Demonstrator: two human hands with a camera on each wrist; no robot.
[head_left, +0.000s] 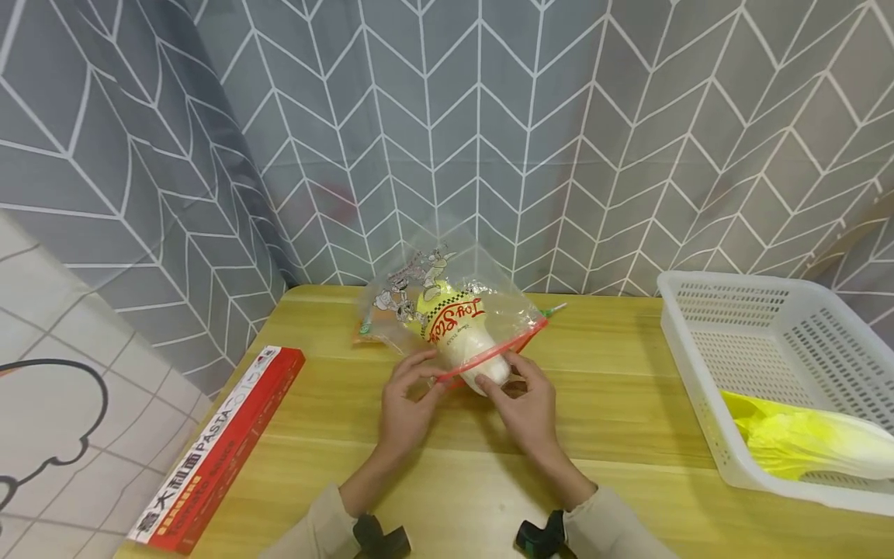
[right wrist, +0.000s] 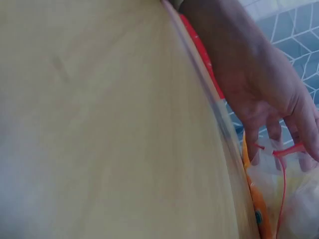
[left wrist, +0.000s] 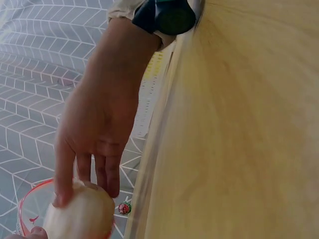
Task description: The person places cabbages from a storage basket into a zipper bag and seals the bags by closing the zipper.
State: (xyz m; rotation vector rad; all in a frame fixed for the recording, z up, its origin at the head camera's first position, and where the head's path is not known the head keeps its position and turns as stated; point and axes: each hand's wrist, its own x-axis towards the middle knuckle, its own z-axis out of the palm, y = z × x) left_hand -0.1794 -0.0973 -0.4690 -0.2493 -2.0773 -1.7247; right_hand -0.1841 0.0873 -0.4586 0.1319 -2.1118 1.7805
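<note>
Nearest on the left of the desk (head_left: pixel 608 423) lies a red box (head_left: pixel 223 446) labelled PASTA and Tomato Sauce; its contents cannot be seen. On the right, the white basket (head_left: pixel 701 388), perforated and uncovered, holds a yellow-green cabbage (head_left: pixel 813 442) on its side, leaves toward the left and pale base toward the right.

Between them, the left hand (head_left: pixel 408 404) pinches the red edge of a clear bag's mouth. The right hand (head_left: pixel 527 404) grips the white base of the bagged cabbage (head_left: pixel 476 341), thumb on its near side and fingers by the red edge. That cabbage lies mostly in the clear bag (head_left: pixel 504 301), leaves deepest, base end poking past the parted mouth. Red Toy Story lettering crosses the film.

Beyond, an orange item (head_left: pixel 365 338) shows partly behind the bag, before a grey chevron curtain (head_left: pixel 503 124).
</note>
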